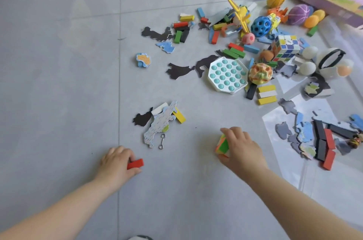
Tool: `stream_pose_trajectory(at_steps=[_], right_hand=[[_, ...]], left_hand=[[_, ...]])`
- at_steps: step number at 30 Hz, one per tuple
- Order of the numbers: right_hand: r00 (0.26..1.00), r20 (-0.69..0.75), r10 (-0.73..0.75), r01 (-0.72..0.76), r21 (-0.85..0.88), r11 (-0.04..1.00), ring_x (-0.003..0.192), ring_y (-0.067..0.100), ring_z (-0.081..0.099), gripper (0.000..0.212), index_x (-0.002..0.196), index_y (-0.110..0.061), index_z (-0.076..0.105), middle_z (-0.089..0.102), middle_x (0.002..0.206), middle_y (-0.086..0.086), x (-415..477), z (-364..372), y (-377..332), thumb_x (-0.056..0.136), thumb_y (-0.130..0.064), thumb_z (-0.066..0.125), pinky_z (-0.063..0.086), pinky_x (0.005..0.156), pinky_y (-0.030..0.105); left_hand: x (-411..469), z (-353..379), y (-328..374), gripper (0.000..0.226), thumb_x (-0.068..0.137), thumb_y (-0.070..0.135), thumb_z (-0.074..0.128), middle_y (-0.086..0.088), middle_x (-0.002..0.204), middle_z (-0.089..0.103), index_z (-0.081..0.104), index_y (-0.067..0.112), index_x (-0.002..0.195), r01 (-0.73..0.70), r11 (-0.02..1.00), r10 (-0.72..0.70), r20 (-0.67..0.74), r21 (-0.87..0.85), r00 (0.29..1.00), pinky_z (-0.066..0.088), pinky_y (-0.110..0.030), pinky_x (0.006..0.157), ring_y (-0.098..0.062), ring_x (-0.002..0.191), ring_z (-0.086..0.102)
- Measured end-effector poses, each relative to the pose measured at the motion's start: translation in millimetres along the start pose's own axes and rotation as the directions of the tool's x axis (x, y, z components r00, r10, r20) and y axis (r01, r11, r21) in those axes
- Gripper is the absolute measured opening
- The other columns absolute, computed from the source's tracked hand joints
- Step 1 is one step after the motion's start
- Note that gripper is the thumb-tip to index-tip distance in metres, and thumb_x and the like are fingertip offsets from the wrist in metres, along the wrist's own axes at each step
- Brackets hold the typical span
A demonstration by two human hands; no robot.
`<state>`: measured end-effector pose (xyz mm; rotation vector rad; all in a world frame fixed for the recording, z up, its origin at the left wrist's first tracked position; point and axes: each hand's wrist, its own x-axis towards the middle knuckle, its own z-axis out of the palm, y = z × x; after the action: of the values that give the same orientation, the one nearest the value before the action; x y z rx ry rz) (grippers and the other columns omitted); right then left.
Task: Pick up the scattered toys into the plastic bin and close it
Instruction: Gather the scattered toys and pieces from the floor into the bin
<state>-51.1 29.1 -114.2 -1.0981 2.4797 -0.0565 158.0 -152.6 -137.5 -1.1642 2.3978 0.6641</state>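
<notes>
Grey floor tiles (pixel 59 62) lie underneath. The left hand (pixel 115 163) curls its fingers (pixel 125 153) round a red block (pixel 135 163). The right hand (pixel 240 148) clasps a neon puzzle cube (pixel 221 146). Ahead of the fingertips lie map pieces (pixel 157 127), then a bubble board (pixel 227 76) among scattered toys (pixel 261 26).

- The left hand (pixel 115 163) and right hand (pixel 241 149) are bare, with short, rounded fingers.
- The left forearm (pixel 64 206) and right forearm (pixel 294 198) are bare along their visible length.
- A dark-and-white rounded patch (pixel 140 237) may be clothing; unclear.
</notes>
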Motion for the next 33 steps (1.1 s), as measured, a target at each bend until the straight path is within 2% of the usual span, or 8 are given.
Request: stream_pose_trajectory(at_steps=[2,4,7,12,15,22,28,33], right_hand=[[0.999,-0.012,0.047,-0.047,0.004,0.999,0.122,0.025,0.044,0.06,0.137,-0.021,0.035,0.041,0.135,0.003,0.2,-2.4,18.2,0.084,-0.039,0.058,0.044,0.088,0.032],[0.995,-0.015,0.099,-0.098,0.026,0.995,0.125,0.023,0.041,0.059,0.138,-0.022,0.033,0.037,0.138,0.001,-2.8,-5.0,28.1,0.086,-0.041,0.055,0.043,0.09,0.031],[0.989,-0.001,0.145,-0.145,0.036,0.989,0.126,0.023,0.04,0.058,0.137,-0.023,0.033,0.037,0.138,0.001,-8.4,-8.2,33.4,0.087,-0.041,0.055,0.043,0.09,0.031],[0.987,0.004,0.16,-0.16,0.01,0.987,0.126,0.019,0.038,0.059,0.138,-0.026,0.029,0.034,0.139,-0.002,-14.2,-5.0,41.0,0.087,-0.044,0.052,0.042,0.091,0.028],[0.986,0.015,0.163,-0.163,0.005,0.987,0.126,0.019,0.038,0.059,0.138,-0.026,0.028,0.033,0.139,-0.002,-16.3,-5.0,42.1,0.088,-0.044,0.051,0.041,0.091,0.027],[0.984,-0.003,0.177,-0.177,0.056,0.983,0.123,0.025,0.042,0.058,0.136,-0.021,0.038,0.04,0.136,0.003,-18.8,-3.0,44.3,0.085,-0.039,0.058,0.043,0.089,0.033],[0.984,-0.007,0.177,-0.176,0.077,0.981,0.121,0.028,0.044,0.057,0.134,-0.019,0.041,0.043,0.135,0.005,-19.2,-3.3,45.1,0.084,-0.036,0.06,0.044,0.086,0.034],[0.985,0.007,0.173,-0.173,0.065,0.983,0.124,0.024,0.041,0.056,0.136,-0.022,0.036,0.039,0.137,0.002,-21.6,-4.7,45.1,0.086,-0.039,0.056,0.042,0.089,0.031]], left_hand=[[3.1,-3.1,4.9,0.039,0.082,0.025,0.064,0.013,0.076,0.037,0.03,0.032,0.064,-0.007,0.988,0.002,-0.035,-0.155,0.999,0.029,-0.024,0.065,-0.021,0.091,0.048],[11.9,-13.3,18.3,0.026,0.087,0.018,0.056,0.004,0.08,0.044,0.034,0.024,0.075,-0.007,0.952,-0.023,-0.092,-0.307,0.995,0.031,-0.029,0.063,-0.024,0.082,0.048],[38.5,-36.3,47.4,0.013,0.091,0.016,0.045,-0.012,0.094,0.054,0.035,0.012,0.099,-0.017,0.966,-0.043,-0.226,-0.26,0.973,0.036,-0.034,0.069,-0.032,0.084,0.052],[87.0,-50.2,77.8,0.072,0.072,0.047,0.069,-0.01,0.126,0.048,0.038,0.009,0.124,0.027,0.998,-0.034,-0.141,-0.057,0.989,0.037,-0.034,0.093,-0.029,0.119,0.044],[99.6,-46.4,85.0,0.088,0.065,0.05,0.074,-0.01,0.133,0.04,0.032,0.011,0.131,0.027,1.0,-0.027,-0.059,0.0,0.998,0.032,-0.034,0.101,-0.027,0.127,0.036],[95.6,-35.6,90.4,0.067,0.07,0.045,0.072,-0.013,0.123,0.042,0.044,0.005,0.116,0.037,0.999,-0.036,-0.014,0.019,0.999,0.033,-0.033,0.098,-0.028,0.122,0.036],[85.3,-27.0,98.0,0.026,0.075,0.029,0.068,-0.004,0.086,0.049,0.046,0.016,0.07,0.032,0.99,-0.041,-0.061,-0.139,0.997,0.036,-0.027,0.07,-0.027,0.089,0.05],[80.3,-23.9,101.1,0.023,0.079,0.027,0.064,-0.003,0.087,0.053,0.046,0.013,0.085,0.012,0.99,-0.021,-0.065,-0.138,0.998,0.032,-0.025,0.068,-0.024,0.081,0.047]])
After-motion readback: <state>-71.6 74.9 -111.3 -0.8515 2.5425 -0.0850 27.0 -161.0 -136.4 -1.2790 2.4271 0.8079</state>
